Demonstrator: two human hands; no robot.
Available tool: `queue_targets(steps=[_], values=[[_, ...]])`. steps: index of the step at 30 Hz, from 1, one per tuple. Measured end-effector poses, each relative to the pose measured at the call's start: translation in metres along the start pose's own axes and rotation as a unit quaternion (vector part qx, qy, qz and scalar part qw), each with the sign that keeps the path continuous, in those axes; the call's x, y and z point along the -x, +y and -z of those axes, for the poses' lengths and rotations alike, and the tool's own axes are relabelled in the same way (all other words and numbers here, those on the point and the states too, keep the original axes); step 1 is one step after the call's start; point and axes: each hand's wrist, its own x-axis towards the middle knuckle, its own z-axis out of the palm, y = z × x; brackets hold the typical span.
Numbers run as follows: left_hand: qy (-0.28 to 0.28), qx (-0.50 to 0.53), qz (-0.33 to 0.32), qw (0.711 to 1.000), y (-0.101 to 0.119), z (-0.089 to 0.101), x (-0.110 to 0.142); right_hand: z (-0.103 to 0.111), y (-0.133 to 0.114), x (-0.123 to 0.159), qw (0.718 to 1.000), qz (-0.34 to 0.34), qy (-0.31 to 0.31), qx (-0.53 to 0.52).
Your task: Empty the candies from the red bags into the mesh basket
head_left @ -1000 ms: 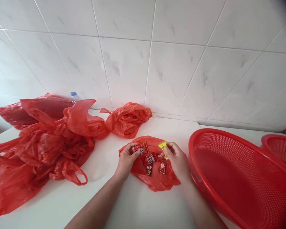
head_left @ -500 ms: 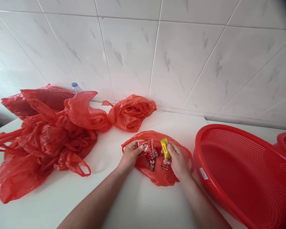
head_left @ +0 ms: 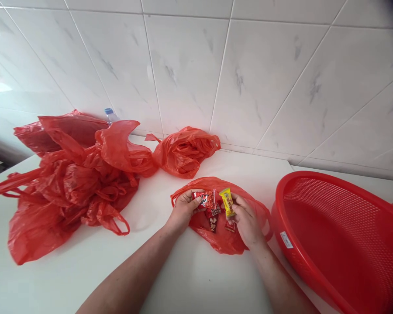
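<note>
My left hand [head_left: 183, 210] pinches a red wrapped candy [head_left: 205, 199] over a small red plastic bag [head_left: 224, 240] that lies flat on the white counter. My right hand [head_left: 247, 218] grips a yellow wrapped candy [head_left: 227, 201], held upright just to the right of the red one. Between and below my two hands, a few more red candy packets [head_left: 213, 221] lie on the bag.
A large red mesh basket [head_left: 340, 237] stands at the right, close to my right forearm. A heap of crumpled red plastic bags [head_left: 75, 179] fills the left side, with a bottle cap [head_left: 109, 111] behind it. Another bunched red bag [head_left: 186, 150] sits against the tiled wall.
My right hand has turned the yellow candy more upright. Both hands stay over the small bag, and the view has shifted a little, moving everything rightward in the picture.
</note>
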Motion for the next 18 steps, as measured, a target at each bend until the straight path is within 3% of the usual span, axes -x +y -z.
queue_targets(steps=[4, 7, 12, 16, 18], values=[[0.002, 0.003, -0.004, 1.000, 0.001, 0.000, 0.000, -0.001, -0.003, 0.000, 0.999, 0.011, 0.017, 0.045], [0.007, 0.005, -0.012, 1.000, 0.001, 0.001, 0.000, 0.000, -0.005, -0.001, 0.984, 0.039, 0.083, 0.153], [0.031, -0.005, -0.035, 0.999, -0.001, 0.002, -0.002, 0.007, -0.002, -0.005, 0.927, 0.150, 0.123, 0.321], [0.052, -0.022, -0.054, 0.997, -0.002, 0.003, -0.002, 0.009, 0.004, -0.006, 0.868, 0.253, 0.164, 0.394], [0.059, -0.029, -0.059, 0.996, -0.002, 0.004, -0.002, 0.005, 0.005, -0.003, 0.850, 0.290, 0.150, 0.414]])
